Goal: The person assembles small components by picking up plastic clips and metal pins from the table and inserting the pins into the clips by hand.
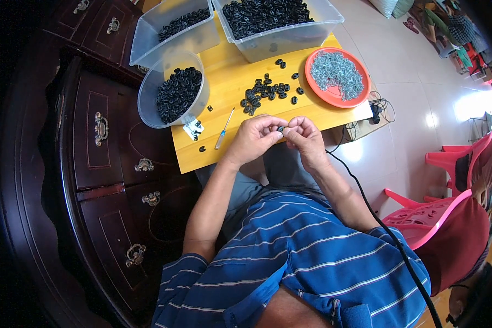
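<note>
My left hand (258, 135) and my right hand (305, 139) meet at the table's front edge, fingertips pinched together. Between them is a small black oval plastic part (281, 129), mostly covered by the fingers. Just beyond lies a loose pile of similar black parts (268, 88) on the yellow wooden table (224, 71). To the left of my left hand rests a screwdriver (224, 130) with a translucent blue handle. A red plate (333, 100) heaped with small silvery metal pieces (336, 74) sits at the table's right side.
Two clear plastic bins (281, 46) (199, 41) of black parts stand at the back. A round clear tub (201, 95) holds more at the left. A dark wooden cabinet (101, 164) borders the left side. A black cable (372, 210) runs along my right arm. Pink chairs (426, 224) stand at right.
</note>
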`<state>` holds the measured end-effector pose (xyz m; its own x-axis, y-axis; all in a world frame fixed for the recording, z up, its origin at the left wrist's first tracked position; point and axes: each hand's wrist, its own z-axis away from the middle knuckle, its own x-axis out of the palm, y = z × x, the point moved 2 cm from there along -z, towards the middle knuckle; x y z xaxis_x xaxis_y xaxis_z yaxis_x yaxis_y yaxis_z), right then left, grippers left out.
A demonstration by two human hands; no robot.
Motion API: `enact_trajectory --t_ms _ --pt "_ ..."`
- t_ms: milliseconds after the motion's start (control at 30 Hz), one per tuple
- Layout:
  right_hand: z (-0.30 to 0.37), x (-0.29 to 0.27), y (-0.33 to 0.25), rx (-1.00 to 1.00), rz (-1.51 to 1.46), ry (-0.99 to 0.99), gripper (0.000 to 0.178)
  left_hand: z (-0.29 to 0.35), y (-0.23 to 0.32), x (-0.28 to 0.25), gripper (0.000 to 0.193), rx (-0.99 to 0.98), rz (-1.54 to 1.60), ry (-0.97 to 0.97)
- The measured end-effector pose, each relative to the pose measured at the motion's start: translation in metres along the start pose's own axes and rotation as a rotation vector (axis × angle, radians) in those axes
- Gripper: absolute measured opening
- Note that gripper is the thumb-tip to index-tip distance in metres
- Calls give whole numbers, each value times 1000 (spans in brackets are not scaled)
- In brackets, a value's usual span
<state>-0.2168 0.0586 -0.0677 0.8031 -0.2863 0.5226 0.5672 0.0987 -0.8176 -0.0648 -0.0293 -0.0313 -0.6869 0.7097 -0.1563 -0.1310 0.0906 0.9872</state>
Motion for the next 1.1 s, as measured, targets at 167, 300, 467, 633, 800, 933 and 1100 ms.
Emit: enact_trajectory --t_ms 167,300,467,633,800,933,1100 --pt "-1 4 -1 -86 -43 80 18 3 31 12 39 19 -272 113" --pt "1 9 0 -143 -56 123 22 4 35 18 37 169 -611 231" --pt "-1 9 2 -141 -45 139 20 5 31 22 33 271 -728 287" --pt "-2 8 3 -131 -24 124 15 5 26 22 31 329 -731 321" --pt "-4 3 3 -76 -57 138 8 5 28 22 30 279 -668 300" --pt "-3 5 -3 -59 -76 157 7 6 27 20 30 282 -664 299" --pt "-6 1 2 -80 -64 121 11 7 28 21 27 259 -673 287"
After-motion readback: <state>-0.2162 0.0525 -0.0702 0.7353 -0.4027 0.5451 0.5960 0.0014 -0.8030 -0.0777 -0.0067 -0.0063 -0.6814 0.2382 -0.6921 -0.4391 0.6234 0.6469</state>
